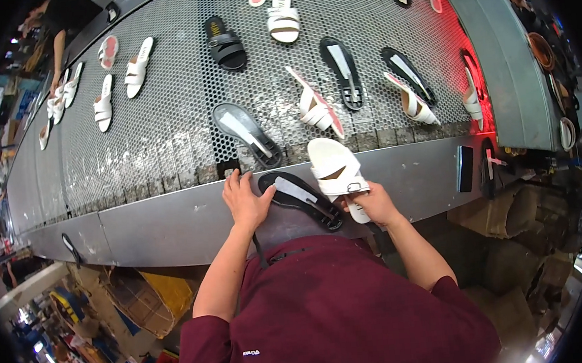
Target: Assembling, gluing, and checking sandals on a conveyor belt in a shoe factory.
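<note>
Around the heel end of a white sandal with crossed straps and a buckle, the fingers of my right hand are closed. The sandal is tilted above the metal ledge. Below and left of it lies a black shoe sole with a pale strip down its middle. My left hand is open beside that sole, fingers spread over the ledge's far edge. Its thumb is at the sole's left end; whether they touch I cannot tell. Another black sole lies just beyond, on the perforated conveyor.
Across the perforated conveyor belt lie several white sandals, dark soles and a black sandal. A red-lit metal housing stands at its right end. A phone-like dark slab rests on the ledge. Another person's arm reaches in at far left.
</note>
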`<act>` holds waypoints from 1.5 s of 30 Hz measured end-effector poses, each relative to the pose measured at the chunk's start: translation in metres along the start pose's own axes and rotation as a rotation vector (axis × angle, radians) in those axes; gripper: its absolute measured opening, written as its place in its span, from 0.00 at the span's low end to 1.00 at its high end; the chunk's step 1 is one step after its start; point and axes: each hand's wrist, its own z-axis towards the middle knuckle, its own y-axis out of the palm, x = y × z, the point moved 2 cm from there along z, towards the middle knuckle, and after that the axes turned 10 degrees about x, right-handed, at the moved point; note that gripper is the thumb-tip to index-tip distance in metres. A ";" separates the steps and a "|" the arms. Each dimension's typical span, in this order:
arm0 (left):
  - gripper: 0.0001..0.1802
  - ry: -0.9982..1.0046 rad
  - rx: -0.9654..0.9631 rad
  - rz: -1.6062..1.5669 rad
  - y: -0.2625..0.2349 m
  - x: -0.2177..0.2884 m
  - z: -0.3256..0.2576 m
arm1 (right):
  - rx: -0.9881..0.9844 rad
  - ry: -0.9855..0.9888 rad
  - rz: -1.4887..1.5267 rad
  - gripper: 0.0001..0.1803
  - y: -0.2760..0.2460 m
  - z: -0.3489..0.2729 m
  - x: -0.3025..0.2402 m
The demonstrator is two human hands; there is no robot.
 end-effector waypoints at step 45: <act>0.40 -0.512 -0.631 -1.688 0.044 0.106 0.058 | -0.175 0.003 0.072 0.09 -0.006 0.028 0.011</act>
